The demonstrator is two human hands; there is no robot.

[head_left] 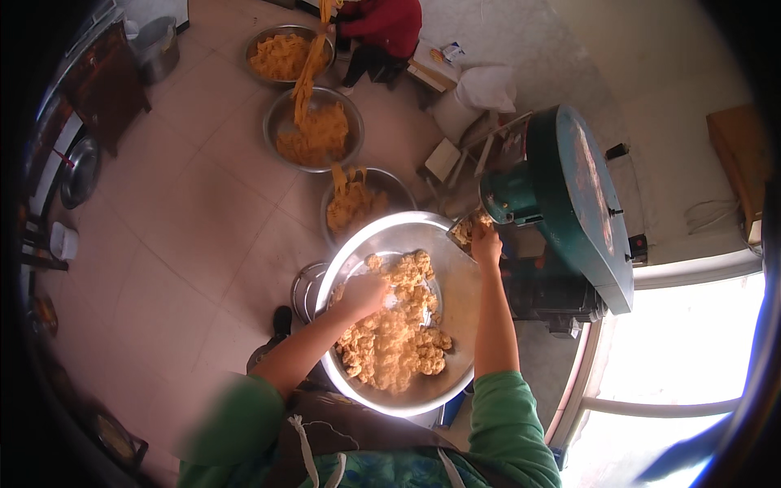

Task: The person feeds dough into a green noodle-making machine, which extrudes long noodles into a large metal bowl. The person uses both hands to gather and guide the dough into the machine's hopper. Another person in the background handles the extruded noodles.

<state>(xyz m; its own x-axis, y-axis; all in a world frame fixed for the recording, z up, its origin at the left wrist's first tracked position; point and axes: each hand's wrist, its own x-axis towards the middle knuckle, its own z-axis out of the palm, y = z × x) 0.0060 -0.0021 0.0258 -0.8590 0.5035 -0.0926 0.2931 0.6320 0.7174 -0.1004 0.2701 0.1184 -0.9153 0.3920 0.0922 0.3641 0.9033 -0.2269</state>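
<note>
- Machine (569,203): a green motor-driven unit with a large round guard; it is the landmark for all that follows. Its lower body is in shadow and hard to read.
- Basin (455,276): a wide steel bowl just left of the machine, on the person's lap or in front of them, touching or nearly touching the feed opening.
- Dough (394,342): pale yellow lumps that cover much of the basin floor. Judged from the amount left, a good share has yet to be fed.
- Three bowls (313,126): steel, in a row running away from the machine to the upper left. Each already holds orange-yellow strips, so part of the batch appears processed.
- Strip (307,77): a long band hanging over the far bowls, held up by a second person (382,24) in red, who is cut off at the top edge.
- Left hand (362,294): resting in the dough left of the machine, fingers curled down into the lumps; whether they grip a piece cannot be told.
- Right hand (486,244): at the machine's feed opening, fingers together and pressing on a small heap of dough; the fingertips are hidden.
- Room edges are dark and warped; the window at lower right is washed out.
</note>
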